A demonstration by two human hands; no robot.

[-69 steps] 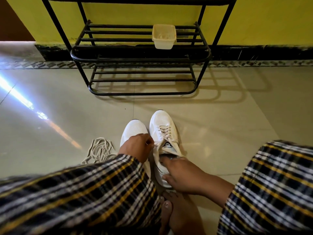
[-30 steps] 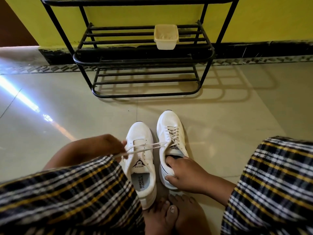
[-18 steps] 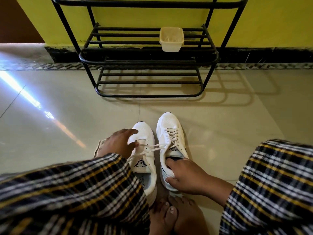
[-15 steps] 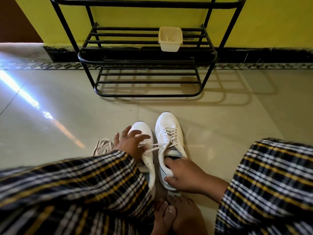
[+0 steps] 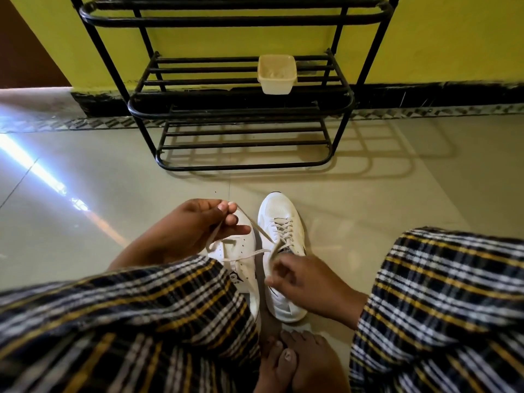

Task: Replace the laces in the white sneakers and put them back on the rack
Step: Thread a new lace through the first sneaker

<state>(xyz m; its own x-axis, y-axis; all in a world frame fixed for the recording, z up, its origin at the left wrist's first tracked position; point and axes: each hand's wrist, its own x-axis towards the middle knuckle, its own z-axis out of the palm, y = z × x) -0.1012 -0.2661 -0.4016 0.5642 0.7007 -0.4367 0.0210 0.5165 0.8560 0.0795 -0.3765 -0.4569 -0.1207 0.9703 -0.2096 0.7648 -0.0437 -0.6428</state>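
Two white sneakers (image 5: 279, 222) side by side on the floor, toes toward the shoe rack (image 5: 241, 109), left hand (image 5: 195, 225) and right hand (image 5: 306, 276) each pinching a lace end (image 5: 249, 253)

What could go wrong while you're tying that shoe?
The left hand and right hand each pinch one lace end of the right sneaker. If one slips, the knot may come loose. The lace crosses the unlaced left sneaker, so pulling might drag it.
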